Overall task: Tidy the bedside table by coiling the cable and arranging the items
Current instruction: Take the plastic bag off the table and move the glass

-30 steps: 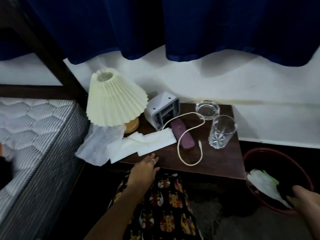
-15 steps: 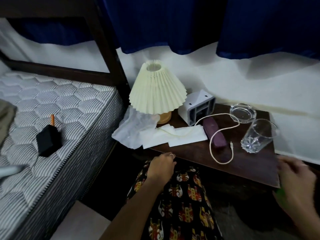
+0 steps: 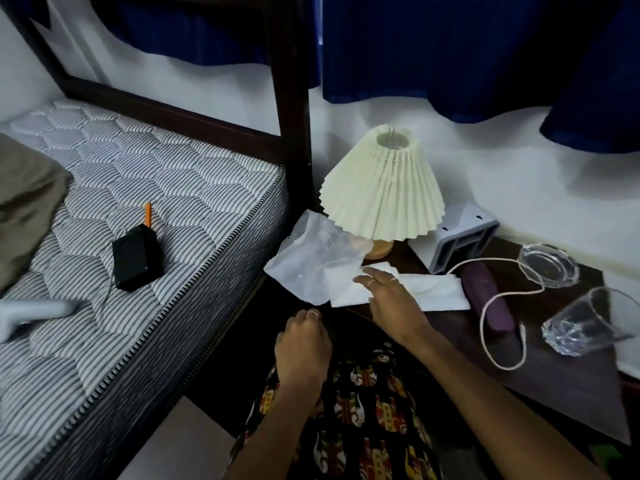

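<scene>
On the dark wooden bedside table [image 3: 561,386] a white cable [image 3: 491,313] runs loose from a grey box [image 3: 457,237] over a purple case [image 3: 488,299]. White folded tissue [image 3: 433,296] lies at the table's left front, beside a crumpled clear plastic bag [image 3: 311,265]. My right hand [image 3: 391,303] lies flat on the tissue, fingers spread, holding nothing. My left hand [image 3: 301,348] hovers just in front of the table edge with its fingers curled in, empty. A cream pleated lamp [image 3: 381,188], a glass ashtray [image 3: 549,265] and a drinking glass [image 3: 585,323] also stand there.
A striped mattress [image 3: 138,244] lies to the left with a black box with an orange tip [image 3: 136,256] and a grey handle [image 3: 31,311] on it. A dark bedpost [image 3: 291,116] rises beside the lamp. Blue curtains [image 3: 450,46] hang above.
The view has swung left toward the bed. My right hand has come from the far right, by the red basin, across onto the tissue. My left hand stays near the table's front edge.
</scene>
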`<state>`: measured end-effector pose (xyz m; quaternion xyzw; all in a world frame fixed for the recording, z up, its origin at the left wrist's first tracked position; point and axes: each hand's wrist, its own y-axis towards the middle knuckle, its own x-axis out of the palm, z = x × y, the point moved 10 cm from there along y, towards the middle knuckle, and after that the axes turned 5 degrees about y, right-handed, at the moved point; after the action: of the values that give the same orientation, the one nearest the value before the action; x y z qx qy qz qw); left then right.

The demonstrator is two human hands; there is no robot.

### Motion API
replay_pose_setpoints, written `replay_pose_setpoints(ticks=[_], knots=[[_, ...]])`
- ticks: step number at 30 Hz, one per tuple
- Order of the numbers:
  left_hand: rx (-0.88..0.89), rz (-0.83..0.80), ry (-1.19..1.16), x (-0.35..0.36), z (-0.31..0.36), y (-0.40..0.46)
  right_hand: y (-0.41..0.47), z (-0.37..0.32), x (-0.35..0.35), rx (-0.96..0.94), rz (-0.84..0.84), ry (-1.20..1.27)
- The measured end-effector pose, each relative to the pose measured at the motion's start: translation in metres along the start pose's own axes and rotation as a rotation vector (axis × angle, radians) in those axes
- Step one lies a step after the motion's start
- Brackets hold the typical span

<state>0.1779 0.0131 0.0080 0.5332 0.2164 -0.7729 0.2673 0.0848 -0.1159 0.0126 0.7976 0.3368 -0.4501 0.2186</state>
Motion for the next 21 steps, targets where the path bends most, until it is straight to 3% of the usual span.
replay_pose_setpoints(ticks=[5, 11, 16, 21], knots=[[-0.076, -0.150, 0.021, 0.018, -0.020, 0.010, 0.043, -0.009, 0.033, -0.121, -0.103, -0.331], [-0.021, -0.223, 0.083, 0.032, -0.015, 0.020, 0.066, -0.025, 0.055, -0.358, -0.137, -0.608], [0.020, -0.287, 0.115, 0.041, -0.011, 0.022, 0.072, -0.037, 0.054, -0.405, -0.131, -0.624], [0.045, -0.307, 0.112, 0.042, -0.008, 0.021, 0.071, -0.068, 0.017, -0.362, 0.079, -0.382]])
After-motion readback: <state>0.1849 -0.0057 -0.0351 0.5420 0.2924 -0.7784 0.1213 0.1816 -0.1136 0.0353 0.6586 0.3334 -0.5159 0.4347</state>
